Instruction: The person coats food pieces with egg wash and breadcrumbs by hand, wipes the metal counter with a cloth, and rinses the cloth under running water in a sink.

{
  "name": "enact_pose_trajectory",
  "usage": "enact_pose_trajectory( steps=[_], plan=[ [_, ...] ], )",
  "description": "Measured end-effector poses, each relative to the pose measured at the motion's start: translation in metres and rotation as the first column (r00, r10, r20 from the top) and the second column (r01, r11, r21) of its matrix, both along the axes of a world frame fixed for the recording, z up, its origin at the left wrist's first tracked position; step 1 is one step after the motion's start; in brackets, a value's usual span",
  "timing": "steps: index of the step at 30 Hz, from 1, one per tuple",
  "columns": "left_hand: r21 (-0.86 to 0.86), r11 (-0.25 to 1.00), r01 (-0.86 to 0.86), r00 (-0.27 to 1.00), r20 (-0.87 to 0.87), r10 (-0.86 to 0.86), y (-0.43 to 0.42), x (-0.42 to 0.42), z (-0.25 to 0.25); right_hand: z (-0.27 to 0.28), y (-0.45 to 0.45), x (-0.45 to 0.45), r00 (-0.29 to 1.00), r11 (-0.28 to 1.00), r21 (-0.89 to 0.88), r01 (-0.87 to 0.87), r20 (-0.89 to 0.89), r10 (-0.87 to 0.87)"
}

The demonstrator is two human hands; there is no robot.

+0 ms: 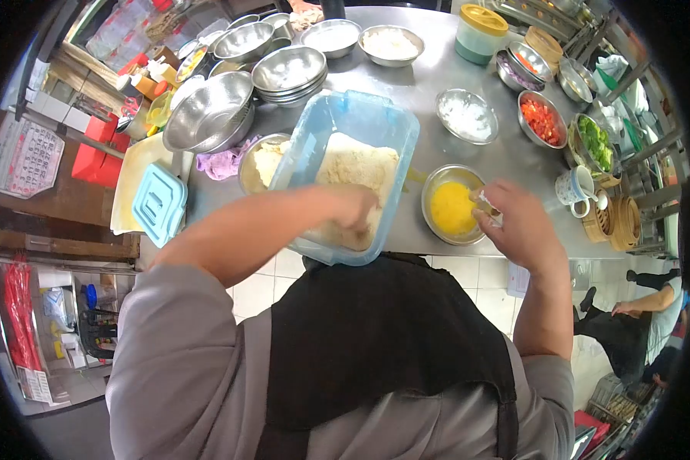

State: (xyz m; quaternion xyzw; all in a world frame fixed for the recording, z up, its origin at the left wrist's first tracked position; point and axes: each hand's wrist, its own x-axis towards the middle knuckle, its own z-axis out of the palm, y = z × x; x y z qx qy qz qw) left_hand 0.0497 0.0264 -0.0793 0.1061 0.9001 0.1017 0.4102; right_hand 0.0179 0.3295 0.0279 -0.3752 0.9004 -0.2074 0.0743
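Observation:
My left hand [353, 207] reaches into a blue plastic tub [408, 142] that holds pale breadcrumbs [353, 165]. Its fingers are curled down and together at the crumbs; whatever they may hold is hidden. Beaten yellow egg [452, 207] fills the bottom of a metal bowl [437, 179] to the right of the tub. Over that bowl's right rim hangs my right hand [520, 222], fingers bent in a pinch with pale coating on the tips. A small pale bit seems to sit between them, too unclear to name. Behind the egg stands a bowl of white powder [468, 115].
Stacked metal bowls [287, 69] and a colander [211, 111] stand at the left, near a blue lid [159, 199]. Chopped red pieces [540, 119], greens [594, 142], a cup [573, 186] and bamboo steamers [625, 222] line the right. Another person [629, 326] is farther right.

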Motion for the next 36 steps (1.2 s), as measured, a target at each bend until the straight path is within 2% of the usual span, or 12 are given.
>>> enact_pose_trajectory(
  steps=[3,8,11,13,15,17,20,23,26,29,32,36],
  plan=[
    [0.135,0.974,-0.180,0.963,-0.176,0.202,-0.026,-0.020,0.008,-0.005,0.005,0.000,1.000,1.000,-0.018,0.003,0.003,-0.003],
    [0.130,0.990,-0.053,0.971,-0.224,0.081,-0.036,-0.061,0.074,-0.003,0.009,0.000,1.000,1.000,-0.004,0.014,-0.024,-0.014],
    [0.154,0.935,-0.320,0.946,-0.002,0.324,-0.035,-0.082,0.085,-0.005,0.012,-0.001,0.999,1.000,-0.018,0.026,-0.021,-0.026],
    [0.071,0.996,-0.048,0.992,-0.113,0.055,-0.030,-0.086,0.060,-0.003,0.012,-0.001,0.999,1.000,-0.020,0.023,-0.027,-0.024],
    [0.020,1.000,0.013,0.989,-0.149,-0.010,-0.018,-0.082,0.018,-0.004,0.012,0.000,0.999,0.999,-0.016,0.032,-0.013,-0.032],
    [0.021,0.988,-0.154,0.979,-0.132,0.156,-0.007,-0.062,-0.033,-0.006,0.009,0.000,0.999,0.999,-0.004,0.037,0.019,-0.037],
    [-0.043,0.943,0.330,0.911,-0.247,-0.330,-0.031,-0.091,-0.072,-0.008,0.009,0.001,1.000,1.000,-0.013,0.016,0.003,-0.016],
    [0.062,0.956,-0.285,0.930,-0.222,0.292,-0.012,-0.076,0.026,-0.011,0.016,0.000,1.000,0.998,-0.050,0.024,0.005,-0.024],
    [-0.096,0.995,-0.026,0.907,-0.420,-0.016,-0.027,-0.066,-0.001,-0.006,0.018,0.000,0.999,0.999,0.011,0.039,-0.025,-0.039],
    [-0.143,0.985,-0.100,0.907,-0.419,0.031,-0.024,-0.053,-0.005,-0.007,0.019,0.003,0.998,0.999,-0.007,0.043,-0.037,-0.044],
    [-0.186,0.972,-0.146,0.963,-0.251,0.097,-0.021,-0.057,0.003,-0.006,0.020,0.005,0.999,0.999,0.005,0.040,-0.027,-0.040],
    [-0.030,0.976,-0.216,0.937,-0.287,0.198,-0.025,-0.044,0.025,0.001,0.021,0.008,0.999,0.999,0.012,0.038,-0.022,-0.037]
  ],
)
